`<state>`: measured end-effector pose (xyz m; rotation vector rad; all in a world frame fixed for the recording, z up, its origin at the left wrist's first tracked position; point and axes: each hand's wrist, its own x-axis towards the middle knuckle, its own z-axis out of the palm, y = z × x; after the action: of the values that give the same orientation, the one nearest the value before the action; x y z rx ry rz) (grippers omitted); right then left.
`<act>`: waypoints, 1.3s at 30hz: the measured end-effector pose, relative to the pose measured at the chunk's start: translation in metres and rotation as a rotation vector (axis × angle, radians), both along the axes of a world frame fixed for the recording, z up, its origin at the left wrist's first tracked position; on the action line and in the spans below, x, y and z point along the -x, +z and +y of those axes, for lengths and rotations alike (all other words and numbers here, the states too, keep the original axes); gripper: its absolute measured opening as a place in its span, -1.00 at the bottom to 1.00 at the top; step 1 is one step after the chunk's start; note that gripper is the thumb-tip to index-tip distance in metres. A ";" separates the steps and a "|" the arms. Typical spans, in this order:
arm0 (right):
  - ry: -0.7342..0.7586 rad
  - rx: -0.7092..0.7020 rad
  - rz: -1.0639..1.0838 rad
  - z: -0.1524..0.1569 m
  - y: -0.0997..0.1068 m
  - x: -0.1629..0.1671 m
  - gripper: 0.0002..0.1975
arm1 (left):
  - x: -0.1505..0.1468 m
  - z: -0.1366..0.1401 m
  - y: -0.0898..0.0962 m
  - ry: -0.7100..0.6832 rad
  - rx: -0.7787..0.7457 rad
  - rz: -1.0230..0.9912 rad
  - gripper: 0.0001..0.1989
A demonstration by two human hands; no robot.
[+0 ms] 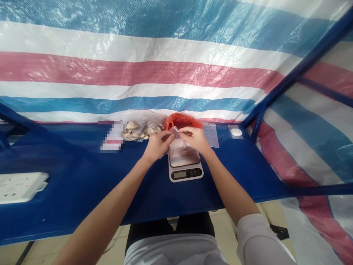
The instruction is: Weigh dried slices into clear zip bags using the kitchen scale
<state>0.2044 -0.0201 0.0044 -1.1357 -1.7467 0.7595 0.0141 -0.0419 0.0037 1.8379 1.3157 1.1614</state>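
Note:
Both hands meet over a small kitchen scale (185,167) on the blue table (82,173). My left hand (157,144) and my right hand (195,139) each pinch the top edge of a small clear plastic bag (179,144) that rests on the scale's platform. What the bag holds cannot be made out. Just behind the hands lies an orange plastic bag (180,119). To its left sits a clear bag of pale shell-like pieces (139,129).
A flat clear bag (211,134) and a small bag with a white round piece (236,132) lie to the right. A white power strip (19,187) sits at the table's left edge. A striped tarpaulin (165,66) closes off the back and right side.

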 end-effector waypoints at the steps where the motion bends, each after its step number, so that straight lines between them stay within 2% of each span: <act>1: 0.007 -0.015 -0.009 0.003 0.000 0.000 -0.86 | -0.001 0.005 0.000 -0.009 0.070 -0.053 -0.64; 5: 0.055 -0.057 -0.032 0.013 -0.003 0.001 -0.87 | -0.003 0.022 0.002 -0.044 0.318 -0.280 -0.52; 9: 0.105 -0.090 -0.059 0.020 -0.005 0.004 -0.86 | -0.002 0.035 0.001 -0.065 0.468 -0.407 -0.53; 12: 0.158 -0.040 -0.052 0.024 -0.004 0.004 -0.86 | -0.001 0.042 -0.001 -0.075 0.528 -0.465 -0.60; 15: 0.206 0.071 -0.005 0.028 0.000 0.001 -0.85 | 0.001 0.047 -0.001 -0.083 0.571 -0.503 -0.67; 19: 0.241 0.252 0.016 0.035 0.005 -0.008 -0.76 | 0.002 0.050 0.004 -0.105 0.593 -0.521 -0.68; 21: 0.270 0.296 -0.009 0.037 0.008 -0.012 -0.74 | 0.002 0.050 0.005 -0.118 0.590 -0.523 -0.68; 30: 0.326 0.375 -0.094 0.032 0.014 -0.010 -0.79 | -0.002 0.050 -0.005 -0.078 0.543 -0.519 -0.65; 34: 0.309 0.440 -0.052 0.032 0.014 -0.007 -0.86 | -0.005 0.049 -0.005 -0.070 0.509 -0.480 -0.59; 39: 0.267 0.441 -0.005 0.032 0.015 -0.006 -0.89 | -0.004 0.049 -0.003 -0.082 0.514 -0.410 -0.52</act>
<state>0.2104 0.0117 0.0190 -1.1959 -1.8065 1.3555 0.0182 0.0073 0.0005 1.1985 1.1512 0.9739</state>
